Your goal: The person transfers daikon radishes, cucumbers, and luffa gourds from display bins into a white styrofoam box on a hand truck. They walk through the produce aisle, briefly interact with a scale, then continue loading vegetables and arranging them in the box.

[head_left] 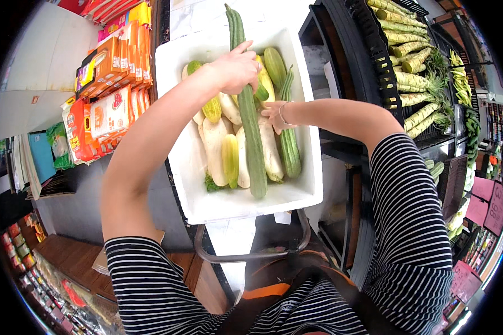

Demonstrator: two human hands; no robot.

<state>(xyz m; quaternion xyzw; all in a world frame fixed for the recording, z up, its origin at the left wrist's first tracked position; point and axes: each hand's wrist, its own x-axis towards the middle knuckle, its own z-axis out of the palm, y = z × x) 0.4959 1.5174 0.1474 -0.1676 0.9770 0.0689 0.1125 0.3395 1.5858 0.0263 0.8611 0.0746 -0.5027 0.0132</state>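
Note:
A white foam box (pixel 313 167) holds several vegetables. Across its middle lies a long green luffa (pixel 252 145), its far end sticking out over the box's far rim. My left hand (pixel 240 70) is closed around the upper part of this luffa. Inside the box, to the right of it, my right hand (pixel 275 115) reaches in with fingers stretched toward the luffa and a white radish (pixel 271 153), holding nothing I can see. Another luffa (pixel 290 151) lies by the right wall. A yellow-green cucumber (pixel 230 161) and a white radish (pixel 213 148) lie left of the long luffa.
The box rests on a cart with a curved metal handle (pixel 251 257) close to my body. Orange and white packages (pixel 112 114) are stacked at the left. On the right, black crates (pixel 383 72) hold pale green stem vegetables (pixel 413 61). A dark rack frame (pixel 341 61) stands beside the box.

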